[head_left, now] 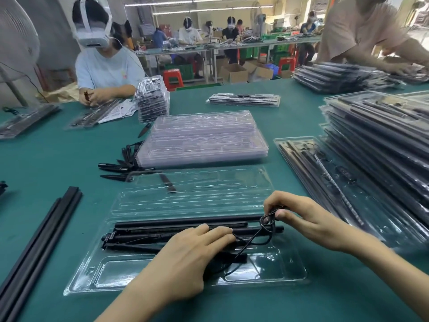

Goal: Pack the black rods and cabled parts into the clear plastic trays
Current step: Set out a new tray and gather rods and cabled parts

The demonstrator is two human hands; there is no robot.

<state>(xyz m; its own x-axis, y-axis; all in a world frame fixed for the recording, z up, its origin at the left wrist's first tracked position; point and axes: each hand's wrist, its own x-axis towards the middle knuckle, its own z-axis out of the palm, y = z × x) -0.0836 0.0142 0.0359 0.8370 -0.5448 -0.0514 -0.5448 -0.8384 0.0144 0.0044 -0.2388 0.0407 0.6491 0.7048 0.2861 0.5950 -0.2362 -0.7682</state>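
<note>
Beside the right hand's [299,217] grip, which is pinching the coiled cable [267,220], black rods [181,225] are already lying in the clear tray [97,273], the left hand [195,249] pressing flat, cable still needing tucking.

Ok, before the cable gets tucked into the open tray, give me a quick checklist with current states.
1. Black rods seated in the open tray: ok, they lie along its channels.
2. Left hand steadying the rods: ok, palm down on them.
3. Right hand controlling the cable coil: ok, pinched between fingers.
4. Loose cable free of tangles: cannot tell, it crosses the rods.
5. Tray's near compartment free for the cable: ok.
6. Lid half clear: not ok, a black piece lies there.
</note>
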